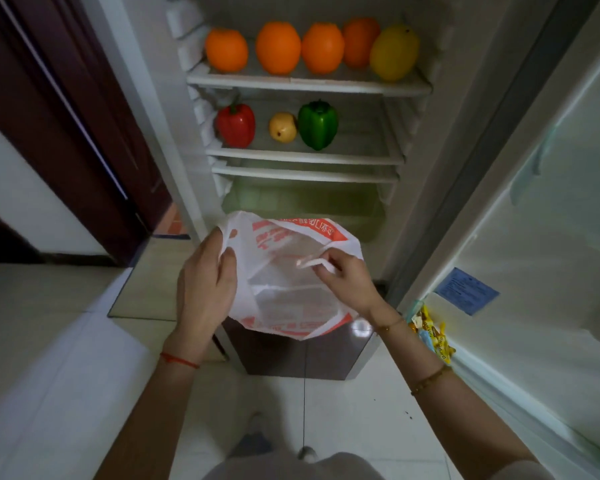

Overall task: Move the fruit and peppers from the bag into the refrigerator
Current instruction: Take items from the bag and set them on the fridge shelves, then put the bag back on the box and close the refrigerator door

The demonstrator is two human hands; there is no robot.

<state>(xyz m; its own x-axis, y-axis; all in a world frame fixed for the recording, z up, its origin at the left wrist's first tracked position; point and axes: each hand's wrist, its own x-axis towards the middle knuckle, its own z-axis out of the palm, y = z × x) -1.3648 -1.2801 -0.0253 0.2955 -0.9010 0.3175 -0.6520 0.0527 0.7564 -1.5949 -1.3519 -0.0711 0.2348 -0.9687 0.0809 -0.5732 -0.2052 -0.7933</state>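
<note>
Two hands held an open bag at the fridge.

The left hand (pixel 205 289) and right hand (pixel 343 275) each pinched a side of the bag (pixel 284 289) (it looked empty). The oranges (pixel 278 46) and peppers (pixel 317 124) sat on the fridge shelves (pixel 305 157). Something small hiding in the bag could get missed.

On the top shelf (pixel 309 81) we find four oranges (pixel 278 48) and a yellow mango (pixel 394 51) lined up across nearly the whole width, leaving only narrow gaps between them. The second shelf (pixel 305 155) carries a red pepper (pixel 235 125), a small yellow pear (pixel 283 127) and a green pepper (pixel 317 124) on its left and middle, while its right part lies bare. In front of the lower compartment we hold the white plastic bag (pixel 284 282), which blocks the way there. The open door (pixel 534 237) bounds our right side.
</note>
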